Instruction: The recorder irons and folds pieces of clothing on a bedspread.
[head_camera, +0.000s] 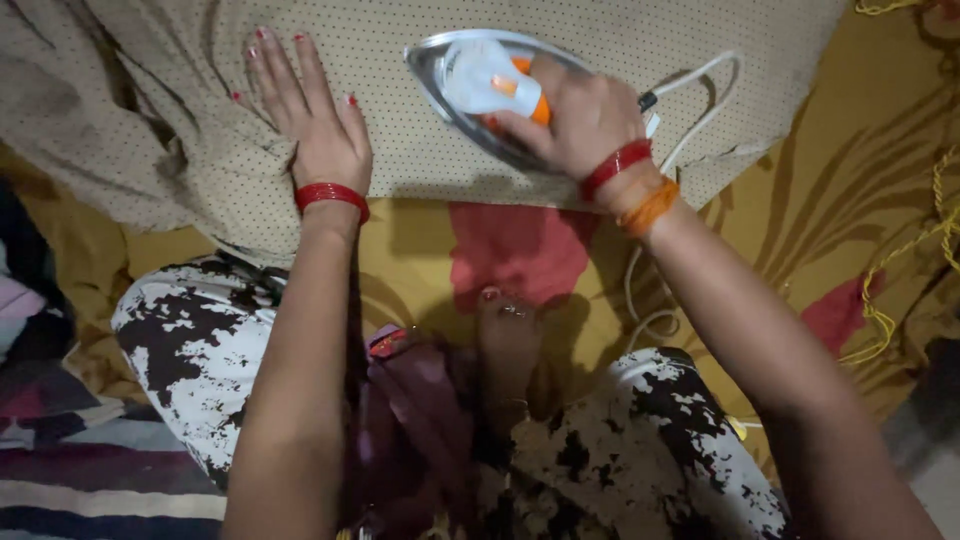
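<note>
White-and-orange iron (480, 85), beige dotted cloth (420, 160), mustard sheet (800, 220) with red patches.

dim, warm indoor light from above; soft shadows fall beneath both forearms, the lower foreground is blurred, corners darken.

Glossy plastic iron (485, 85), matt dotted cloth (420, 150)

1 head view, looking steeply down, close over hands (330, 130) and lap.
</note>
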